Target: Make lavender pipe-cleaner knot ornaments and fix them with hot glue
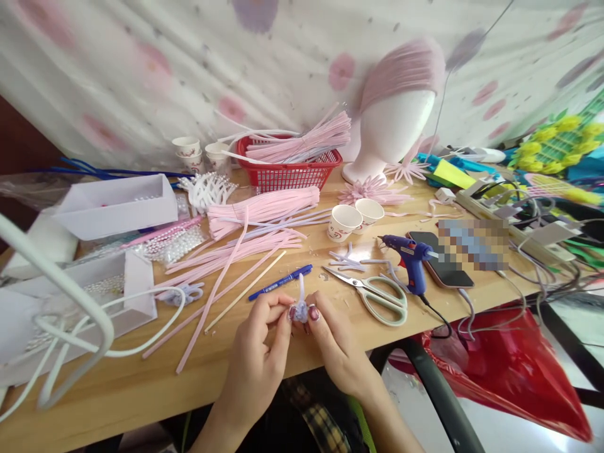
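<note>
My left hand (262, 340) and my right hand (333, 340) meet at the front edge of the wooden table (141, 390). Both pinch a small lavender pipe-cleaner piece (301, 308), coiled at the bottom with one end sticking up. A blue pen (280, 282) lies just beyond my fingers. Pale green scissors (377, 292) rest to the right, beside a blue glue gun (409, 258). Loose pink pipe cleaners (245, 248) fan out to the left.
A red basket (287, 173) of pink stems and a foam head (394, 129) with a pink cap stand at the back. Two paper cups (353, 220), a phone (441, 261), white boxes (116, 204) and tangled cables (533, 239) crowd the table. A red bag (509, 371) hangs below right.
</note>
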A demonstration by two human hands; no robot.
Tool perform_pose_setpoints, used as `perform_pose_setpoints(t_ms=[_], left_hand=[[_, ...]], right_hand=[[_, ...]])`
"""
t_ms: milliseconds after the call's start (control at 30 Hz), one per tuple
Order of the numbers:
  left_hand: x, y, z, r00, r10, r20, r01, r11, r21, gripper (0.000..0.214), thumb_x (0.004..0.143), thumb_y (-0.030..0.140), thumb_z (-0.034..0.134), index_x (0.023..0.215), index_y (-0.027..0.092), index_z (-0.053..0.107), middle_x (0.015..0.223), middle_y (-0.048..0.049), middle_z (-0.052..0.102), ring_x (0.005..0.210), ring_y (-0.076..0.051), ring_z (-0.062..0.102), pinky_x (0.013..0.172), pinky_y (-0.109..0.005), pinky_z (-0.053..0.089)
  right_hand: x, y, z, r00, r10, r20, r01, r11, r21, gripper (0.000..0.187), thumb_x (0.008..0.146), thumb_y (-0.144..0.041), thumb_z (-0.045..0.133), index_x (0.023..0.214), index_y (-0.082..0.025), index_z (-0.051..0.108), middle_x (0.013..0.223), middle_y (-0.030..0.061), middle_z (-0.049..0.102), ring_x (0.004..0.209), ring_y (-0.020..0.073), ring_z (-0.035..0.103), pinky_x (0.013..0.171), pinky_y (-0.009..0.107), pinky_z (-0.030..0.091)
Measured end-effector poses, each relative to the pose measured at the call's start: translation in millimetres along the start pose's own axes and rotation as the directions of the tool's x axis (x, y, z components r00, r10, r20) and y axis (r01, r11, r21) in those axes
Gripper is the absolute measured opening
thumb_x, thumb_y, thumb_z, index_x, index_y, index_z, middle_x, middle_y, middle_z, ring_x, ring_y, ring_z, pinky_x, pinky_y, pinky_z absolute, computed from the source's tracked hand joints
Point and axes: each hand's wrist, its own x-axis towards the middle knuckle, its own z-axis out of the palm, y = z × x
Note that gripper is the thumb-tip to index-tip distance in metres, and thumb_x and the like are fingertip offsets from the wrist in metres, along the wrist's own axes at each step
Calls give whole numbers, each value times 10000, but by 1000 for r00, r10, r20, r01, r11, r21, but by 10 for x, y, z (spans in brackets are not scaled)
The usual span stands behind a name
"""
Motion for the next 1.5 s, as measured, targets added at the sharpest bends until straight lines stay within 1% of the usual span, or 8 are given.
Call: perform_pose_setpoints(t_ms=[433, 567, 667, 800, 900, 1067, 1233, 1500], left_hand=[[-64, 86, -12, 994, 31, 100, -20, 994, -106, 115, 1029, 292, 504, 1077, 230, 588, 890, -29, 694, 756, -156, 647, 742, -262, 556], [-56, 60, -8, 997, -20, 80, 29, 993, -113, 125, 1020, 346, 532, 1023, 234, 588, 823, -4, 642, 721, -155, 615, 730, -268, 547], [-30, 68, -16, 993, -30, 113, 34, 999, -34, 204, 1032, 357, 500, 901, 228, 587, 740, 20, 564, 688, -151, 580, 709, -262, 518], [-5, 85, -29, 992, 25, 123, -39, 993, 113, 243, 1051, 279, 424, 852, 227, 553, 740, 21, 575, 687, -148, 577, 682, -255, 485], [-3, 86, -18, 988, 115, 99, -134, 969, 208, 197, 1033, 212, 424, 874, 231, 540, 782, 9, 621, 695, -154, 596, 672, -262, 480], [8, 123, -24, 977, 138, 165, -170, 964, 203, 208, 1036, 196, 392, 880, 242, 521, 743, 12, 590, 654, -161, 582, 623, -262, 469], [29, 159, -79, 966, 126, 225, -170, 967, 188, 233, 1050, 224, 358, 862, 248, 495, 731, 19, 550, 644, -162, 553, 615, -266, 452], [46, 166, -56, 938, 184, 293, -256, 939, 231, 250, 1041, 177, 335, 824, 250, 438, 717, 30, 538, 623, -151, 545, 603, -255, 443]], right_hand=[[2, -56, 46, 962, -255, -97, 245, 963, -108, 257, 1037, -177, 412, 795, -243, 468, 672, -12, 608, 566, 139, 537, 558, 272, 402], [-5, -38, 57, 963, -220, -154, 212, 975, -63, 282, 1040, -243, 442, 764, -240, 501, 648, -4, 619, 555, 146, 537, 546, 283, 414], [-23, -10, 52, 977, -177, -117, 180, 983, 22, 312, 1061, -318, 443, 771, -230, 520, 678, -2, 623, 599, 149, 563, 582, 284, 431], [-44, -2, 34, 999, -43, -10, 44, 989, 141, 285, 1077, -363, 428, 854, -225, 539, 751, -7, 598, 676, 149, 566, 635, 274, 438], [-49, 0, 28, 999, -3, 32, -1, 993, 119, 287, 1081, -361, 417, 859, -224, 536, 785, -7, 583, 702, 149, 542, 659, 275, 431], [-70, -7, 13, 998, -60, 20, 58, 995, 75, 304, 1083, -354, 398, 848, -227, 543, 762, -6, 547, 677, 153, 518, 633, 276, 429], [-82, -61, -58, 992, -73, 101, 70, 997, 35, 224, 1072, -315, 412, 934, -238, 571, 778, -5, 551, 684, 157, 514, 631, 275, 433], [-38, -53, -24, 995, -99, 5, 98, 992, 78, 233, 942, -170, 460, 717, -231, 447, 651, -40, 429, 569, 127, 392, 540, 259, 338]])
